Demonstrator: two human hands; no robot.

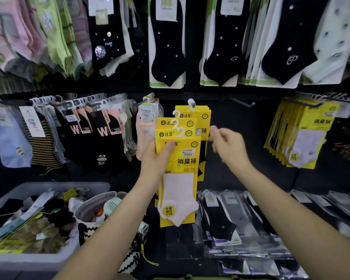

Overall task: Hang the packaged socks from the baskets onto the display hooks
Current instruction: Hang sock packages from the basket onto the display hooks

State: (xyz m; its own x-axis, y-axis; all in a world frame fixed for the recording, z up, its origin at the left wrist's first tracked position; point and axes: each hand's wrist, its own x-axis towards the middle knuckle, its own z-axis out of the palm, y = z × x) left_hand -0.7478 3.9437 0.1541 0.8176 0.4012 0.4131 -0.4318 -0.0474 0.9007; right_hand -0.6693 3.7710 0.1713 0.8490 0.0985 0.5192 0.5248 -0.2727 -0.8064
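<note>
Dark display panels carry rows of hung socks, with black pairs marked W (101, 134) far left of the fingers. Below them and lower than both hands, a grey basket (69, 184) holds loose sock packs, and a woven fabric bucket (93, 207) stands against its right side. The left hand (157, 156) grips a fanned stack of yellow sock packs (187, 160): its thumb presses the front card and its fingers wrap round behind. The white hangers of the stack rise just above the thumb. Behind the stack and just above the fingertips of both hands, more yellow packs (202, 116) hang from a display hook (191, 103). The right hand (228, 146) is blurred, its fingers loosely curled and holding nothing, with their tips just beside those hung packs. Under that wrist lie bagged black socks (218, 217). Well right of the fingers hangs another yellow bundle (309, 138).
</note>
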